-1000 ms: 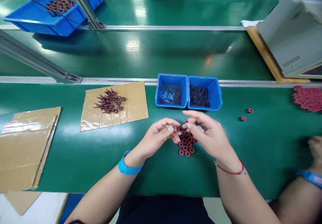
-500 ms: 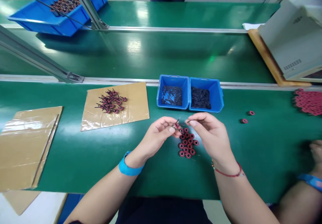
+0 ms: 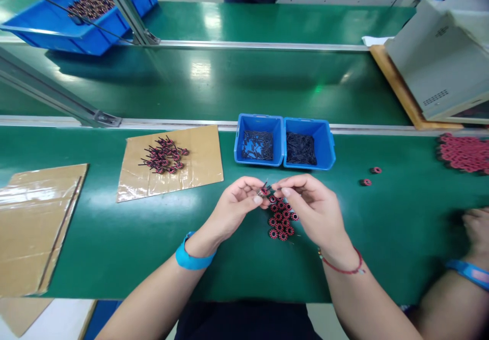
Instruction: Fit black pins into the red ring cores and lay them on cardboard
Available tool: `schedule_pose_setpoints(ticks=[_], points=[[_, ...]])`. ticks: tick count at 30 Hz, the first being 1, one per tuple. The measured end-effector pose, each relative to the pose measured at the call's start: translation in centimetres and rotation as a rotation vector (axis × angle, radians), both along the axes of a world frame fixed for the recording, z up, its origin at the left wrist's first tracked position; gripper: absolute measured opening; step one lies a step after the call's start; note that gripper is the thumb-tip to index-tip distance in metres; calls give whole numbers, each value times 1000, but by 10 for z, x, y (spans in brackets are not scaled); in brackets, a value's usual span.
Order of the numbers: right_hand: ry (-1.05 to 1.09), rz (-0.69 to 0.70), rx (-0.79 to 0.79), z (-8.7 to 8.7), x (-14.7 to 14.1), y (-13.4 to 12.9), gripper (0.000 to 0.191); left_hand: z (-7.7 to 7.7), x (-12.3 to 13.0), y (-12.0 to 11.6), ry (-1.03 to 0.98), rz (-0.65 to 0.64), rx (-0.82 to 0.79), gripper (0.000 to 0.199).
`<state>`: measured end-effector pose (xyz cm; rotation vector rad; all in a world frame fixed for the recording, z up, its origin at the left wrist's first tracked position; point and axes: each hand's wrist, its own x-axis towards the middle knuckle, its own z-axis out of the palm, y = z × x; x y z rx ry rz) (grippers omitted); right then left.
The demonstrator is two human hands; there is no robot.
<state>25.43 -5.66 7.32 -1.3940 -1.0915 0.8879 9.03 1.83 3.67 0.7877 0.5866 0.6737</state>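
Observation:
Between the fingertips of my left hand [image 3: 242, 200] is a small red-and-black wound ring [image 3: 264, 192] with thin wires and a dark sleeve on it. My right hand [image 3: 315, 202] pinches a small dark sleeve [image 3: 277, 189] close to the ring's wires. Below my fingertips lies a cluster of similar rings [image 3: 281, 220] on the green table. Two blue bins stand beyond my hands; the left bin [image 3: 259, 161] and the right bin [image 3: 331, 146] both hold short dark sleeves. Rings with dark sleeves are piled [image 3: 164, 156] on a cardboard sheet [image 3: 202, 156].
Two loose rings [image 3: 367, 182] and a large group of red rings [image 3: 464, 152] lie to the right, near another person's hand [image 3: 477, 230]. Another cardboard sheet [image 3: 34, 223] is at left. A metal rail [image 3: 183, 123] runs behind the bins.
My right hand has moved in toward my left, bringing the pinched sleeve up to the ring's wires. The whole view has shifted slightly.

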Motion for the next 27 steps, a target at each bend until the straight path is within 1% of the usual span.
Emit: schedule_pose_setpoints(ticks=[10,16,18,22,25,27], points=[[-100,5,19,4,-1,-1,12,2,0,1,-8,-6,-6,27],[-224,3,41,7,-2,2,12,1,-2,0,21,-11,15,28],[-205,-6,39,7,-1,2,11,1,-2,0,23,-8,18,28],[-83,-10,11,5,-1,1,10,1,-1,0,13,4,16,28],[-48,-22,-75,4,-2,2,7,0,-2,1,21,18,25,27],[-13,0,-150,3,-2,3,6,-1,-2,0,39,35,45,26]])
